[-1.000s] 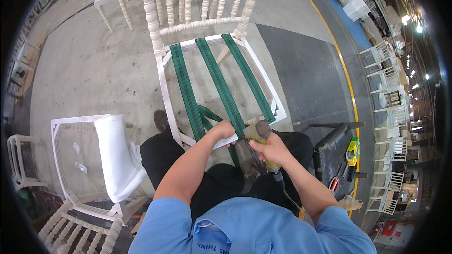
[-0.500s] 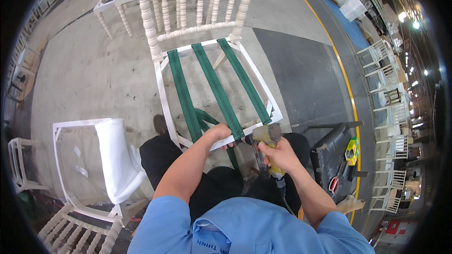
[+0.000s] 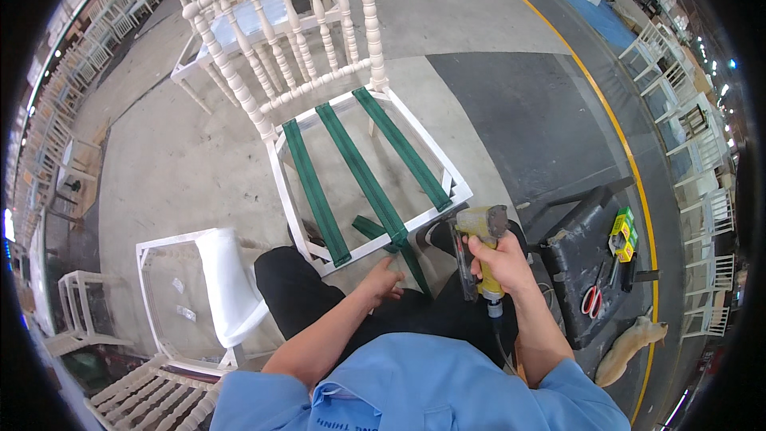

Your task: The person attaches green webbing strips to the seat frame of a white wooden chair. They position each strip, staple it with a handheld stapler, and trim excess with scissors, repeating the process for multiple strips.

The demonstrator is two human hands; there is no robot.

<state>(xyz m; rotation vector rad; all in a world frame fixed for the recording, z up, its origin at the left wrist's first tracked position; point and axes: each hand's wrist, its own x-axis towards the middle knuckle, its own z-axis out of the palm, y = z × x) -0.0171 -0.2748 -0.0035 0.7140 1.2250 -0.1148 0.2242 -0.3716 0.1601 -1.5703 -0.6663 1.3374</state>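
"What is grasped by the right hand point(image 3: 504, 262)?"
"A yellow metal hose-fed staple gun point(image 3: 477, 226), held just beside the white four-sided wooden seat frame point(image 3: 431, 144)."
"And the left hand point(image 3: 381, 282)?"
"Released, its fingers loosely extended near the frame, across which three dark-green woven straps point(image 3: 361, 177) are stretched."

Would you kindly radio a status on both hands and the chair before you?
Right hand gripping yellow tool; left hand open. White chair frame: three green straps across its seat opening. Loose strap end hanging near left hand.
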